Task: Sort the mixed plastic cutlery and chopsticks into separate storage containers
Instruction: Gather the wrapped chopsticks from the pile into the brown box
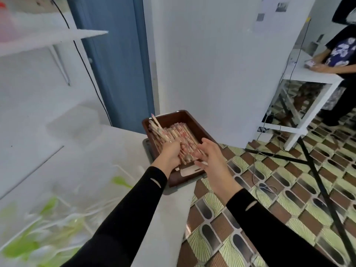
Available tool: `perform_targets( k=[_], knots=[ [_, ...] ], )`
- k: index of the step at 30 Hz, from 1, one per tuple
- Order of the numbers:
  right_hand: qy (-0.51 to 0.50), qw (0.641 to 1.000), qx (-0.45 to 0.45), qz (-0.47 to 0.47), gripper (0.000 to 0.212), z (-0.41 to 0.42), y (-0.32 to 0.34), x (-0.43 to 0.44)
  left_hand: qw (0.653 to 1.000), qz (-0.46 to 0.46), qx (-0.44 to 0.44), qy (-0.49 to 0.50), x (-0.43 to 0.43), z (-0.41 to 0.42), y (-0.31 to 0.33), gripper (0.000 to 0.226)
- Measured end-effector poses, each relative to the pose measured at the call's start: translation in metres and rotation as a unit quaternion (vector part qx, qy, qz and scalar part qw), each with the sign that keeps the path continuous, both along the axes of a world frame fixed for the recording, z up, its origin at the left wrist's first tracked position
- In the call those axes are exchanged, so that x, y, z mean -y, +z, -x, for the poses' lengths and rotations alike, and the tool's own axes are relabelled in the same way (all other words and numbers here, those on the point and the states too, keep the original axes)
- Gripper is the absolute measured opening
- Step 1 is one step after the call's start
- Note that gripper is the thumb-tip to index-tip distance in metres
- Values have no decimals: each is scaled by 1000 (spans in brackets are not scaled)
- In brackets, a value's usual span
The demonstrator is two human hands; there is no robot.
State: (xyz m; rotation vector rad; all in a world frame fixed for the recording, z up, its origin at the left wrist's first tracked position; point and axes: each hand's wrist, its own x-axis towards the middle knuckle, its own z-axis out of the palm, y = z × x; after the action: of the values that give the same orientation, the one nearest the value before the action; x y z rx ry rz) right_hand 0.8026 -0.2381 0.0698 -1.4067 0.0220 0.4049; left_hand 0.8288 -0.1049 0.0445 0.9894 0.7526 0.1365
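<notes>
Chopsticks [180, 134] stacked in brown tray [195, 123] at the counter [115, 151] corner. Left grip [169, 153] curled round a bundle, ends angled up beyond it. Right grip [212, 160] just right, fingers straight and spread at the stack; blurred green-white cutlery [48, 218] well back-left.

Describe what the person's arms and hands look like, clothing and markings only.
Both arms wear long, close-fitting black sleeves reaching to the wrists: the left sleeve and the right sleeve. A small pale elongated mark sits near each cuff: left mark, right mark. The left hand and right hand are bare; no gloves show.
</notes>
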Motion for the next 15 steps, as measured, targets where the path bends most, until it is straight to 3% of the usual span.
perform_targets(
  k=[2,4,7,11,15],
  knots=[
    [-6,1000,7,5,19,-10,-2,-5,998,-26,-39,-35,-2,-8,-9,19],
    [-8,1000,13,13,18,-18,-3,-9,997,-36,-47,-57,-1,-11,-12,31],
    [-6,1000,16,16,17,-25,-3,-15,995,-38,-31,-87,-4,-12,-13,39],
    [1,999,32,37,16,-29,-4,-24,994,-47,12,-102,-10,11,0,16],
    [20,994,89,58,19,-24,-1,-43,990,-76,45,-107,-32,43,15,27]
  ],
)
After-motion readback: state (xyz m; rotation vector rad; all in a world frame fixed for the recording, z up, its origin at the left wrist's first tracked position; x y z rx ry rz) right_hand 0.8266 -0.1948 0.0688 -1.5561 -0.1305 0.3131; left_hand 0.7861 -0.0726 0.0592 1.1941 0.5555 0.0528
